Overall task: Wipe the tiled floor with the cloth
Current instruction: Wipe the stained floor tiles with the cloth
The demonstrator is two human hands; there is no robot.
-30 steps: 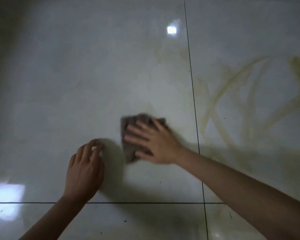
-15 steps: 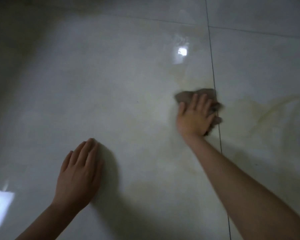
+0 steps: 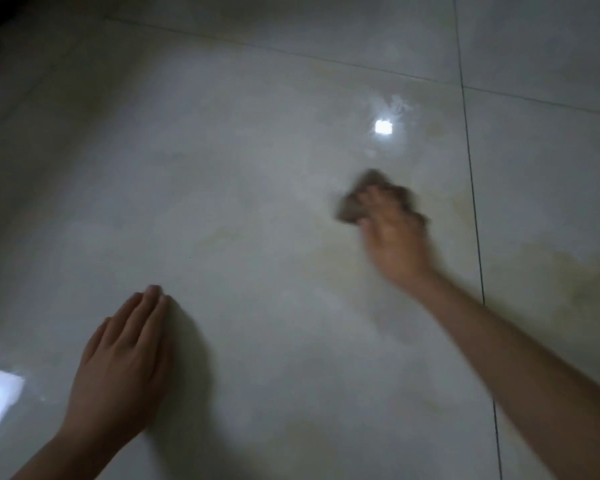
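One small brownish cloth (image 3: 352, 209) is doing all the work here, bunched under the person's right hand (image 3: 397, 237) on the big tile, just left of the dark grout line (image 3: 471, 202). That hand is smeared with motion blur. Its fingers lie over the cloth, but nobody could say whether they curl round it or just press it flat. The left hand (image 3: 118, 368) is spread flat on the tiled floor (image 3: 250, 188) nearer the body, fingers straight and together, holding nothing, so it looks like a prop. Yellowish smears (image 3: 551, 271) sit around the cloth and get heavier across the grout line to the right. Best bet for a decent pass: flatten the cloth so more of it touches, lean weight through the palm, overlap the strokes, and work toward the dirtier right tile rather than dragging grime onto the cleaner left side. Refolding to a fresh face would probably help too.
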